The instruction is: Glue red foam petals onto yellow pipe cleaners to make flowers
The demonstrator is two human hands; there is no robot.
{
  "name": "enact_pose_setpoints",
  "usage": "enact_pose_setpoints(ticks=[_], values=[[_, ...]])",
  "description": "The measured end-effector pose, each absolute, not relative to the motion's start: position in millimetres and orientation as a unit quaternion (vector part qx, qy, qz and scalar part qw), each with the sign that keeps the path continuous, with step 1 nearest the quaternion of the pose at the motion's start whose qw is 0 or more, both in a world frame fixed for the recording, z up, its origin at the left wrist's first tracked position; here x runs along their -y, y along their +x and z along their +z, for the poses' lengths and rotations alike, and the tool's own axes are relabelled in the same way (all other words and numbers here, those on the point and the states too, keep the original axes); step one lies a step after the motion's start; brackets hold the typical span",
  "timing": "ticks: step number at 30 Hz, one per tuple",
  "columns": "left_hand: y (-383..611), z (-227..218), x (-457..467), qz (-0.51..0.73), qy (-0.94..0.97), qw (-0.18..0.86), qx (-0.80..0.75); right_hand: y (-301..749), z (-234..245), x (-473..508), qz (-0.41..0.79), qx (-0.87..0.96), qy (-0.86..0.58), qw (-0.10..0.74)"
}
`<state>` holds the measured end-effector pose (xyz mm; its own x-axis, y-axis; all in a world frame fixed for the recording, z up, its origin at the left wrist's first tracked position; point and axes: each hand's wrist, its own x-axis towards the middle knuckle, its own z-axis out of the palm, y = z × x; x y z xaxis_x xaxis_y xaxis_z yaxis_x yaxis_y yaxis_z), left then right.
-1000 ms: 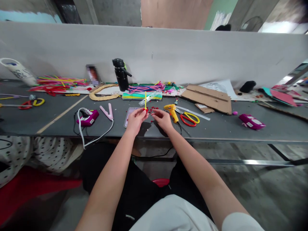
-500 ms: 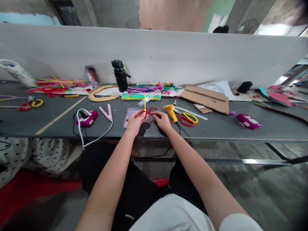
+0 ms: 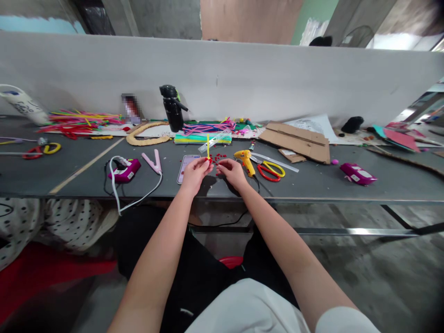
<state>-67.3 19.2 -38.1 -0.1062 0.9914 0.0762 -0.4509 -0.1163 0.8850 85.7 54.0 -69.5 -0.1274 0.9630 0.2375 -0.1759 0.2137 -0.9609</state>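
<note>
My left hand (image 3: 193, 173) pinches the lower end of an upright yellow pipe cleaner (image 3: 208, 144) that carries a small red piece at my fingertips. My right hand (image 3: 233, 170) is beside it with fingers curled in a pinch over the scattered red bits (image 3: 219, 158) on the grey table (image 3: 312, 182); what it holds is too small to make out. A phone (image 3: 186, 167) lies just left of my left hand. A yellow glue gun (image 3: 246, 160) lies just right of my right hand.
Red and yellow scissors (image 3: 272, 169), a clear ruler (image 3: 277, 162) and cardboard sheets (image 3: 298, 136) lie to the right. A magenta device (image 3: 124, 169) with a white cord, a pink clip (image 3: 153, 161), a black bottle (image 3: 171, 107) and pipe cleaner bundles (image 3: 204, 132) lie left and behind.
My right hand has drawn closer to my left hand and the yellow pipe cleaner. The camera has shifted slightly.
</note>
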Motion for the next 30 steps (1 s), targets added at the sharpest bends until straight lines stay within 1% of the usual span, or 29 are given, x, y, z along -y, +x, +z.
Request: enact_pose_setpoints(ticks=[23, 30], values=[[-66.6, -34.8, -17.0, 0.643, 0.381, 0.552, -0.370, 85.7, -66.1, -48.2, 0.515, 0.558, -0.369, 0.536], [-65.5, -32.0, -15.7, 0.642, 0.379, 0.551, -0.375, 85.4, -66.2, -48.3, 0.497, 0.571, -0.376, 0.534]])
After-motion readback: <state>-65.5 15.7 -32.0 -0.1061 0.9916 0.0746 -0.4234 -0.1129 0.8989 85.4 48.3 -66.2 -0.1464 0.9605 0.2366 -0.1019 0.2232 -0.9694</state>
